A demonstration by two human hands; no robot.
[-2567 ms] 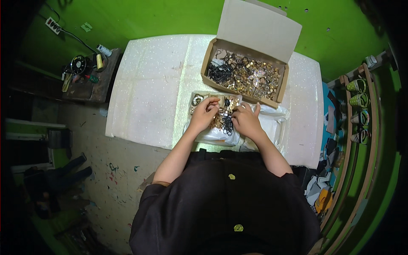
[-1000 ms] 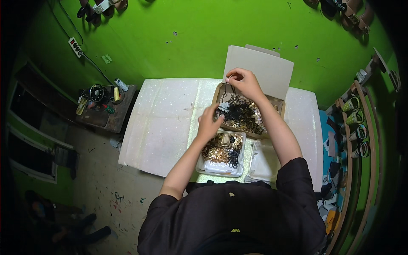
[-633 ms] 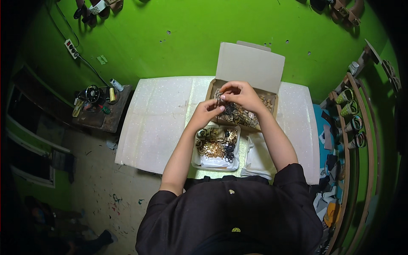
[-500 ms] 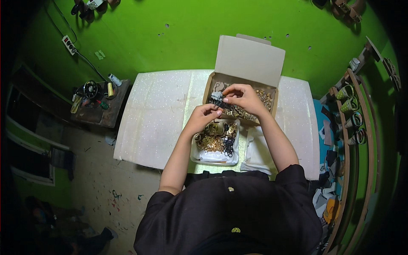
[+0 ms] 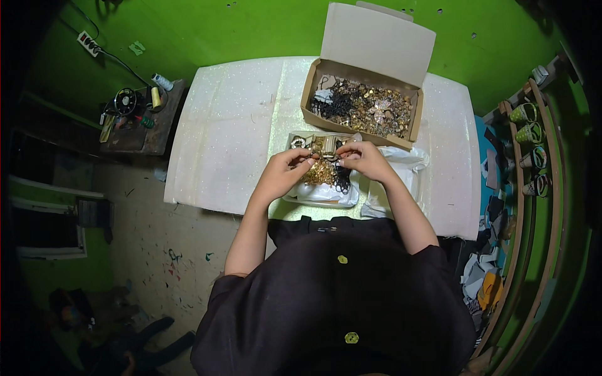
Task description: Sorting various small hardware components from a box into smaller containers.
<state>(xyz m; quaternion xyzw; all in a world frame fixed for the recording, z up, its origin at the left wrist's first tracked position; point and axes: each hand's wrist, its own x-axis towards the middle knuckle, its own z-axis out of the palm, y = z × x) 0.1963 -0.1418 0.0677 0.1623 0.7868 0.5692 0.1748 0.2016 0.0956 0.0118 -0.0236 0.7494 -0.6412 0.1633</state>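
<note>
Both hands are over a white plastic tray (image 5: 300, 200) that holds gold-coloured chain pieces (image 5: 323, 173), black links (image 5: 342, 182) and gold metal fittings. My left hand (image 5: 285, 172) is closed in a pinch above the tray's left side, with a tiny dark piece at its fingertips, too small to name. Facing it, my right hand (image 5: 369, 163) pinches too, near the black links; what its fingers hold is hidden. Behind the tray stands an open cardboard box (image 5: 351, 133), full of mixed gold and silver trinkets (image 5: 379, 109) and a black tangle (image 5: 338, 105).
A white plastic bag (image 5: 401, 182) lies right of the tray on the sparkly white table (image 5: 219, 138). At left stands a small side table (image 5: 135, 141) with thread spools. Wooden racks (image 5: 533, 207) line the right wall. Another person (image 5: 119, 338) is at lower left.
My hands have come down from the cardboard box to over the white tray, the right one moving clear of the box. The view has tipped, so the table sits higher.
</note>
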